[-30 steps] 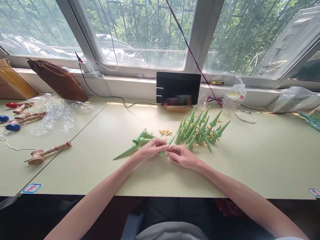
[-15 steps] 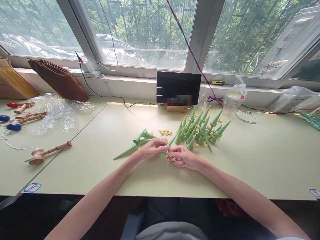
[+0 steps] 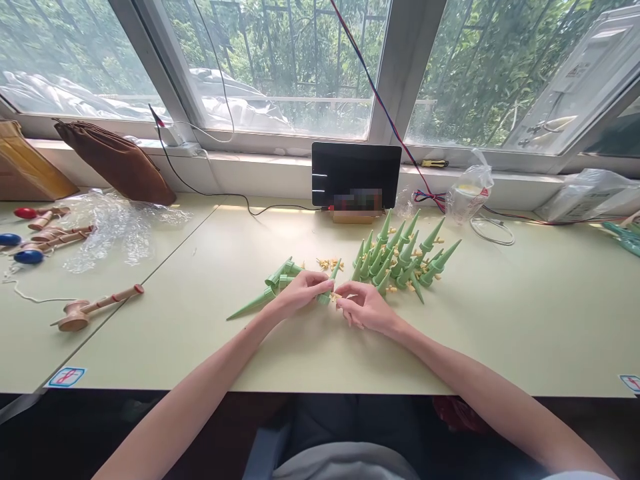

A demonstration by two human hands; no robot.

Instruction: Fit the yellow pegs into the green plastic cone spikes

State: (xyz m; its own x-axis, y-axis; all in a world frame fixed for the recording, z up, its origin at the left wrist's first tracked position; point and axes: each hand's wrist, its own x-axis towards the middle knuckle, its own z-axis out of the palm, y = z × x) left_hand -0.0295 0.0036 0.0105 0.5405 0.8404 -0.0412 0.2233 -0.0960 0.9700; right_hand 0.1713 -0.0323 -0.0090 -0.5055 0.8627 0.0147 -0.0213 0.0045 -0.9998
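Observation:
My left hand is closed around a green plastic cone spike whose tip points up and away. Against the spike's wide end, my right hand pinches a small yellow piece. A heap of several green spikes lies just beyond my right hand. A few more green spikes lie beside my left hand. Loose yellow pieces are scattered between the two groups.
A black screen stands at the table's back edge. Wooden cup-and-ball toys and crumpled clear plastic lie on the left table. A brown pouch and plastic bags sit by the window sill.
Both hands have lifted slightly away from me. The spike in my left hand has tilted more upright, and my right hand's fingers have shifted at its wide end.

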